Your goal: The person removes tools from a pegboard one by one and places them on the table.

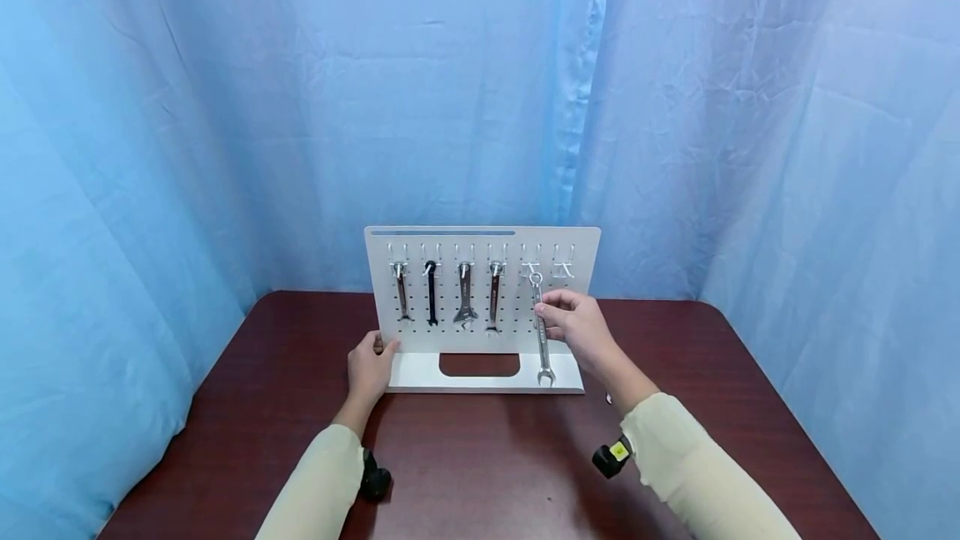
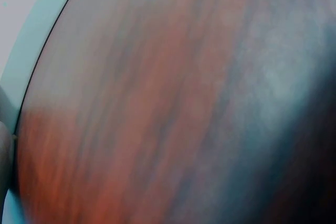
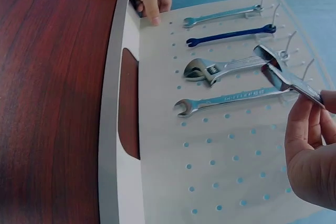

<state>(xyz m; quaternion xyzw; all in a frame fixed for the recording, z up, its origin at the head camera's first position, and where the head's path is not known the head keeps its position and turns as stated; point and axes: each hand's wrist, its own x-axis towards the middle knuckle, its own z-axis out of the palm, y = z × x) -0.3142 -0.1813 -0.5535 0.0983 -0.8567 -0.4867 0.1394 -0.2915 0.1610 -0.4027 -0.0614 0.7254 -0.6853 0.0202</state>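
My right hand (image 1: 576, 325) pinches a silver combination wrench (image 1: 543, 348) between thumb and fingers, in front of the white pegboard (image 1: 480, 340). The wrench's ring end is up, close to a hook, and its open end points down. In the right wrist view that open end (image 3: 273, 66) tilts toward the camera. With thumb in front and fingers behind, my left hand (image 1: 371, 369) grips the board's lower left edge. On the board hang a small silver wrench (image 1: 402, 294), a dark wrench (image 1: 432, 294), an adjustable wrench (image 1: 465, 297) and another silver combination wrench (image 1: 494, 298).
An unoccupied double hook (image 1: 563, 270) is at the board's right end. The board stands on a reddish-brown table (image 1: 465, 457), its base (image 1: 412, 373) having a cut-out slot. Blue curtains (image 1: 450, 107) enclose the table's back and sides.
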